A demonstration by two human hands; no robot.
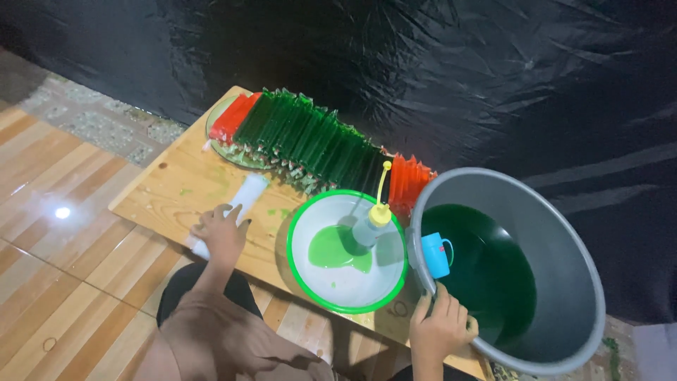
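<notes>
Resting on the bucket (518,204) rim at five o'clock, the right hand (441,328) grips it closed; better to hold it steady so the green liquid doesn't slosh. The left hand (222,233), at nine o'clock, curls around what looks like a roll of bags (243,201). Between them sits a bowl (347,300) with a squeeze bottle (372,222). Filled pouches (310,141) line the wooden board (176,183) above tiled floor; black sheeting (458,70) hangs behind.

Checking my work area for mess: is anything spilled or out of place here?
Yes. A puddle of green liquid lies in the white bowl under the tipped squeeze bottle, green smears mark the wooden table, and a blue cup floats in the grey basin.
</notes>
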